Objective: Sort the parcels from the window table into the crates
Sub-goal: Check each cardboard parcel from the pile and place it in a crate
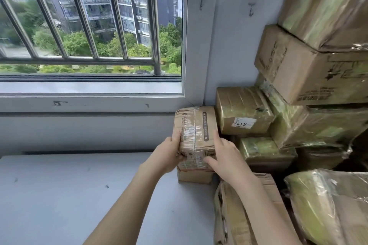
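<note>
Both hands clamp the parcel: left hand on its left side, right hand on its right, thumbs in front. It sits on a lower box. Looks stiff and light; the glossy tape may slip, so grip the bare cardboard edges.

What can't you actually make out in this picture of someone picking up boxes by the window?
From the head view:
- The crates: none in the frame.
- The taped parcel: its print is too blurred to read, and the left hand and right hand cover its near corners.
- The small box beneath it: mostly hidden by that parcel.
- The stacked cartons: cut off by the right edge.
- The white label: its handwriting is too small to read reliably.
</note>
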Demonstrator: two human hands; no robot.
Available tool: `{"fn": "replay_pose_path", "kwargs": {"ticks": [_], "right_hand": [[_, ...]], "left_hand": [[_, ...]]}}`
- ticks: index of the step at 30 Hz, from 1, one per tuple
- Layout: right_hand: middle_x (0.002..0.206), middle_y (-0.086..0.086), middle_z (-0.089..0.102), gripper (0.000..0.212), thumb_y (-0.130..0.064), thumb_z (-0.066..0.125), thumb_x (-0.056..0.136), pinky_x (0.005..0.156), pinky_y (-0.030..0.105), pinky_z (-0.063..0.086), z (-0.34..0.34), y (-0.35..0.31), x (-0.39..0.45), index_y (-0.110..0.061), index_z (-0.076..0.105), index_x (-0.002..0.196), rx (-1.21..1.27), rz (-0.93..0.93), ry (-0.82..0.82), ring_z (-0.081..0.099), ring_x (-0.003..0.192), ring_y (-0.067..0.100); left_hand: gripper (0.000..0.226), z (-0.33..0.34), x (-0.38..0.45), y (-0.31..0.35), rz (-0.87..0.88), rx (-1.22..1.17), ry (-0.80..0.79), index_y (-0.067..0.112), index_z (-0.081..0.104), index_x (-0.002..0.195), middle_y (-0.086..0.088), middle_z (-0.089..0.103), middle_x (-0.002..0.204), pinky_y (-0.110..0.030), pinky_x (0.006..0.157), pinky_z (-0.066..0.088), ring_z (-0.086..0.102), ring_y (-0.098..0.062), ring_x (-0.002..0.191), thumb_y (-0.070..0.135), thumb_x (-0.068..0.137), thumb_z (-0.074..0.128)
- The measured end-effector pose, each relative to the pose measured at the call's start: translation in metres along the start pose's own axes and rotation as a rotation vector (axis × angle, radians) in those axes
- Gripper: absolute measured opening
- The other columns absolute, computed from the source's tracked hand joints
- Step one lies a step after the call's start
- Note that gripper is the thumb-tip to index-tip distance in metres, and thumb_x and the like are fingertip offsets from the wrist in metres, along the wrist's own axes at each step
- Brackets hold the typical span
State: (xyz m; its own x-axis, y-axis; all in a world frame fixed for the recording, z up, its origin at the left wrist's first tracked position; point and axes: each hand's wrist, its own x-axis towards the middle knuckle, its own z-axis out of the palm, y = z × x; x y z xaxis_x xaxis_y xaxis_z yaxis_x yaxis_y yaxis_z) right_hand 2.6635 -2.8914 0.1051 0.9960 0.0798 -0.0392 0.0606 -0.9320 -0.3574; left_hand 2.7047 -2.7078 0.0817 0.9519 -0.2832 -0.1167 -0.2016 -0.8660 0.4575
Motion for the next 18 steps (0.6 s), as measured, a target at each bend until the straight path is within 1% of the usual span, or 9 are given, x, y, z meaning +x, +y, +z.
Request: {"fn": "replay_pose_path", "kwargs": {"ticks": [3,7,10,12,13,14,16,17,18], "right_hand": [[0.149,0.004,0.034,0.089,-0.041,0.056,0.093,0.11,0.034,0.03,0.0,-0.016,-0.008,-0.014,-0.003,0.154,0.054,-0.006,0.087,0.029,0.136,0.022],[0.15,0.0,0.034,0.09,-0.046,0.056,0.092,0.109,0.031,0.03,-0.005,-0.048,-0.024,-0.016,-0.002,0.154,0.113,-0.052,0.175,0.029,0.136,0.019],[0.153,-0.003,0.029,0.089,-0.056,0.048,0.091,0.11,0.026,0.024,-0.012,-0.08,-0.037,-0.017,0.0,0.154,0.156,-0.133,0.204,0.024,0.139,0.015],[0.154,-0.004,0.028,0.087,-0.058,0.046,0.09,0.108,0.021,0.021,-0.017,-0.104,-0.044,-0.018,0.002,0.154,0.198,-0.19,0.23,0.021,0.14,0.012],[0.154,-0.005,0.029,0.085,-0.058,0.046,0.09,0.105,0.018,0.021,-0.019,-0.116,-0.047,-0.02,0.005,0.154,0.231,-0.211,0.25,0.022,0.14,0.01],[0.153,-0.005,0.031,0.083,-0.056,0.049,0.09,0.101,0.016,0.023,-0.022,-0.126,-0.049,-0.022,0.008,0.154,0.276,-0.229,0.271,0.024,0.139,0.009],[0.15,-0.005,0.036,0.08,-0.049,0.055,0.09,0.094,0.012,0.025,-0.027,-0.143,-0.05,-0.026,0.011,0.153,0.392,-0.242,0.304,0.031,0.136,0.007],[0.149,-0.005,0.04,0.081,-0.047,0.057,0.09,0.092,0.012,0.026,-0.03,-0.149,-0.049,-0.027,0.011,0.153,0.449,-0.239,0.312,0.035,0.132,0.006],[0.146,-0.006,0.043,0.082,-0.046,0.058,0.09,0.09,0.012,0.027,-0.033,-0.155,-0.049,-0.027,0.01,0.153,0.501,-0.233,0.315,0.038,0.128,0.004]], "left_hand": [[0.09,-0.008,-0.018,-0.002,0.026,0.018,0.089,0.016,-0.006,0.153,-0.01,0.041,0.138,-0.029,0.095,0.037,0.045,-0.027,0.123,0.03,0.092,0.059],[0.086,-0.028,-0.053,-0.011,0.065,0.009,0.251,0.015,-0.006,0.152,-0.005,0.037,0.142,-0.027,0.093,0.039,0.045,-0.023,0.123,0.027,0.095,0.056],[0.083,-0.044,-0.084,-0.024,0.105,-0.042,0.444,0.013,0.004,0.153,-0.001,0.04,0.142,-0.021,0.084,0.038,0.048,-0.021,0.121,0.021,0.092,0.06],[0.082,-0.056,-0.103,-0.036,0.133,-0.078,0.569,0.009,0.015,0.152,-0.002,0.045,0.14,-0.016,0.081,0.036,0.052,-0.022,0.118,0.014,0.088,0.066],[0.082,-0.062,-0.111,-0.043,0.142,-0.075,0.626,0.008,0.019,0.151,-0.003,0.047,0.139,-0.017,0.083,0.038,0.053,-0.024,0.117,0.011,0.085,0.069],[0.082,-0.068,-0.118,-0.049,0.149,-0.058,0.677,0.006,0.023,0.149,-0.005,0.049,0.138,-0.022,0.085,0.042,0.055,-0.026,0.116,0.008,0.083,0.071],[0.084,-0.081,-0.129,-0.063,0.168,-0.003,0.765,0.002,0.031,0.147,-0.01,0.053,0.135,-0.035,0.087,0.051,0.058,-0.03,0.113,0.005,0.077,0.077],[0.085,-0.087,-0.134,-0.07,0.175,0.03,0.803,-0.001,0.034,0.145,-0.012,0.055,0.134,-0.042,0.09,0.052,0.058,-0.03,0.114,0.004,0.073,0.079],[0.085,-0.092,-0.14,-0.075,0.181,0.07,0.835,-0.003,0.037,0.143,-0.014,0.056,0.133,-0.046,0.097,0.049,0.056,-0.028,0.116,0.002,0.07,0.081]]}}
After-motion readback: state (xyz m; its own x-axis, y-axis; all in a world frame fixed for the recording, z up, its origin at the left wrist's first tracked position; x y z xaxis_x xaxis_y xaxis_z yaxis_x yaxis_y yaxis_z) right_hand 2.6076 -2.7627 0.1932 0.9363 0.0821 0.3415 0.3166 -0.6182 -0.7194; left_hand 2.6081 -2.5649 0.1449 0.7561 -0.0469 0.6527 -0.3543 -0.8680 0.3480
